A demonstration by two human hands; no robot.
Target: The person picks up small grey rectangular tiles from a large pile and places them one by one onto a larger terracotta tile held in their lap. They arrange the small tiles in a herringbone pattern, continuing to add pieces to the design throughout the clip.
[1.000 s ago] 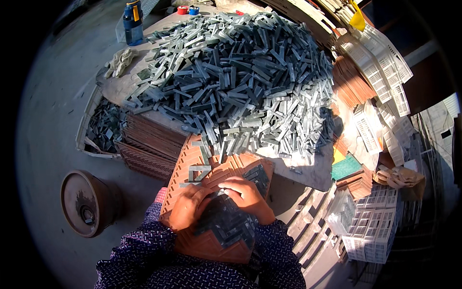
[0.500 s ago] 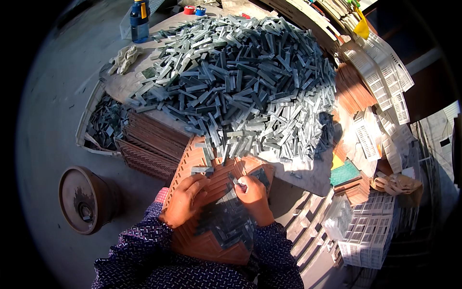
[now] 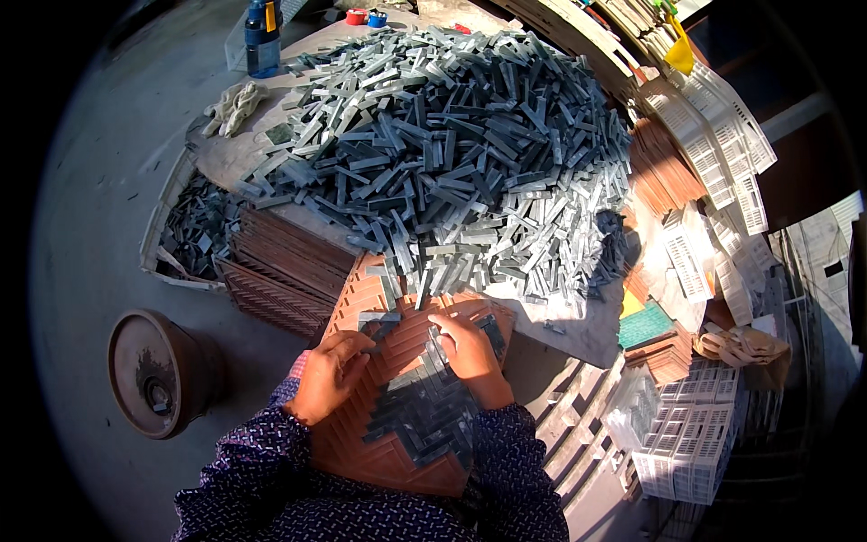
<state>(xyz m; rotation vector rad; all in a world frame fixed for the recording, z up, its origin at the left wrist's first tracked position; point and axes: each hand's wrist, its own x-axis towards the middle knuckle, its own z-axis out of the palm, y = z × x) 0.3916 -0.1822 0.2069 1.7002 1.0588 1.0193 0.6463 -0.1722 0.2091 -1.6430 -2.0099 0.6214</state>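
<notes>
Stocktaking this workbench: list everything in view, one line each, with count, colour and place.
grey strips: a heap too many to count, grey, across the table top
herringbone mould tray: one, orange-brown, at the near table edge, partly filled with grey strips
spare trays: a stack, brown, left of the mould tray
bottle: one, blue, far left of the table
gloves: a pair, off-white, beside the bottle
white grids: many, white, stacked at right
round pot: one, brown, on the floor at left
left hand: on the mould tray's left side
right hand: fingers on strips in the tray
</notes>
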